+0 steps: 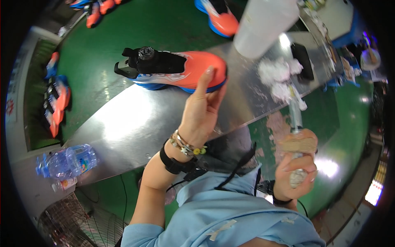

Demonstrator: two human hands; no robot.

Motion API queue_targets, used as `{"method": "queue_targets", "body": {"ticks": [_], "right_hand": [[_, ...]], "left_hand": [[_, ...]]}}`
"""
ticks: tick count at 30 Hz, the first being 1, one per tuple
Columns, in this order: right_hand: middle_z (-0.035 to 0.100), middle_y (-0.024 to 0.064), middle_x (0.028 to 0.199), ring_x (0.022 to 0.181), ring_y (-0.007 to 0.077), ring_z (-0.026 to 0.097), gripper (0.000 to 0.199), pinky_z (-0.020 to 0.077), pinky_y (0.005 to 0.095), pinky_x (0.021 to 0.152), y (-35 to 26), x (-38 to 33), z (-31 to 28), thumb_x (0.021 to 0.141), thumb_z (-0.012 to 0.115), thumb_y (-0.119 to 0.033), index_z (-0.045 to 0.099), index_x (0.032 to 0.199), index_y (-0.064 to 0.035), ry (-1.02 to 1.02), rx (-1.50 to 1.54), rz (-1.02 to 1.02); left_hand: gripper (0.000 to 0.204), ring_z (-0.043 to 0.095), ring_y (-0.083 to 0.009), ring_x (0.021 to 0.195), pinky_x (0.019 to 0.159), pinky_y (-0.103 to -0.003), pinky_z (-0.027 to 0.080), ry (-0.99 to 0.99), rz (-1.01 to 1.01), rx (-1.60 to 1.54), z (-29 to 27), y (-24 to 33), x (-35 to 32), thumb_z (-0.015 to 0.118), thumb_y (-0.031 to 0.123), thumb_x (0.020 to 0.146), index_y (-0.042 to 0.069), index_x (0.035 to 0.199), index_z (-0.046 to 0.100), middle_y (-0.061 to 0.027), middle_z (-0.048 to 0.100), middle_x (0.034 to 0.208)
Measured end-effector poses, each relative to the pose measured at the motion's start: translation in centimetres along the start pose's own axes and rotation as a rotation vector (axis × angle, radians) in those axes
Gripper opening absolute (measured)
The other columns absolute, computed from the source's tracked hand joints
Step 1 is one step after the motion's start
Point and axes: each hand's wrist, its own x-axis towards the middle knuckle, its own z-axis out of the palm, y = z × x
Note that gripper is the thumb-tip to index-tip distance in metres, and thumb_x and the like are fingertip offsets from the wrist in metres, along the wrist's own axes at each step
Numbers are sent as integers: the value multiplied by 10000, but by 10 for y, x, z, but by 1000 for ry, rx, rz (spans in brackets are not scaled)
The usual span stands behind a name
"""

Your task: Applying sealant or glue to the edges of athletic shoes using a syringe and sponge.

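— What do you have on your left side?

— My left hand (200, 111) is up at about twelve o'clock from my chest, fingers stretched long and only loosely curled. The fingertips touch the toe of an orange sports shoe with a blue sole and black collar (173, 70). I can't tell whether the thumb grips the far side. The shoe lies on its side on the shiny sheet-metal work table (131, 119), toe toward three o'clock, heel toward nine.

— And the right?

— My right hand (297, 166) is at about four o'clock from the left one, fist closed round the handle of a slim brush-like tool with a clear shaft (295, 119). The shaft runs up toward twelve o'clock, and its tip sits among white crumpled wads (276, 74) on the table.

— Anything else around?

— A big translucent white plastic container (263, 24) stands just past the wads at twelve o'clock. A crushed clear plastic water bottle with a blue label (68, 161) lies at the table's edge, at eight o'clock from the shoe. More orange and blue shoes (220, 18) rest on the green belt beyond, and others (55, 103) sit in a row out at nine o'clock.
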Motion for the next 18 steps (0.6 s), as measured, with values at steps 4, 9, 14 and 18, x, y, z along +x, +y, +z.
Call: {"method": "queue_targets", "body": {"ticks": [4,9,14,18], "right_hand": [[554,248,832,897,284,464,523,393,313,584,22,1,-5,911,230,-386,460,597,-36,202,-65,106],[510,259,976,794,258,475,460,369,324,662,47,0,-1,910,260,-318,432,603,-22,248,169,194],[480,242,1050,766,251,483,419,357,333,720,66,11,3,929,271,-274,432,640,-17,225,248,183],[486,235,1044,808,264,501,411,381,345,713,94,12,0,923,285,-267,432,636,-12,276,190,199]], "left_hand": [[436,633,-126,628,580,-178,541,-24,143,-31,-75,116,47,633,373,808,59,1085,509,-159,557,1151],[457,645,-250,762,632,-249,569,259,811,160,-219,327,77,674,315,785,-26,1039,506,-131,619,914],[292,522,-118,584,589,-208,515,853,968,307,-308,423,41,674,248,790,17,931,563,-28,522,660],[323,602,-234,972,759,-300,521,674,974,146,-254,374,80,565,237,859,36,1099,488,-134,608,1020]]}}
